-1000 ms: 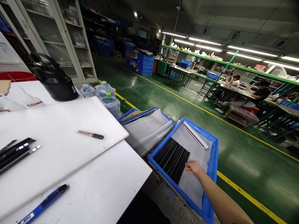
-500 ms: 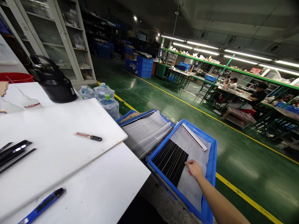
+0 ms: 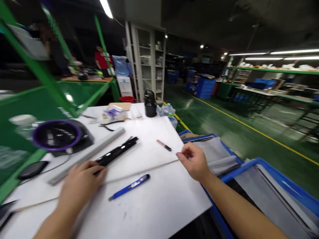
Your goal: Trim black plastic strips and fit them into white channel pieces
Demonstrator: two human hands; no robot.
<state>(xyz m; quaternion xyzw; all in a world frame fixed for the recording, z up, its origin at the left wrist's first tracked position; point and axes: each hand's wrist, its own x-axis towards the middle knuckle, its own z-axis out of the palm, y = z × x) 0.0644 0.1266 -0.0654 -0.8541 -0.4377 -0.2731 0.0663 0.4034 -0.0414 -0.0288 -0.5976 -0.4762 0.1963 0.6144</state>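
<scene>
My left hand (image 3: 83,179) rests on the table at the near end of a bundle of glossy black strips (image 3: 118,152), its thumb and fingers closed around that end. Over the table's right edge hovers my right hand (image 3: 195,161), fingers curled in and thumb near the fingertips, with nothing visible between them. A blue utility knife (image 3: 129,187) lies between the two hands. Farther back is a small knife with a dark end (image 3: 163,145). Left of the strips lies a long grey bar (image 3: 87,155).
On the white table (image 3: 159,209) stand a black jug (image 3: 150,104) and a purple-rimmed round dish (image 3: 56,135); pliers (image 3: 111,125) lie near the back. Blue trays (image 3: 259,162) with white sheets sit at the right. Co-workers are in the background.
My right hand has left the black strips in the blue tray and moved up to the table edge. My view has swung left, bringing my left hand on the strips into sight.
</scene>
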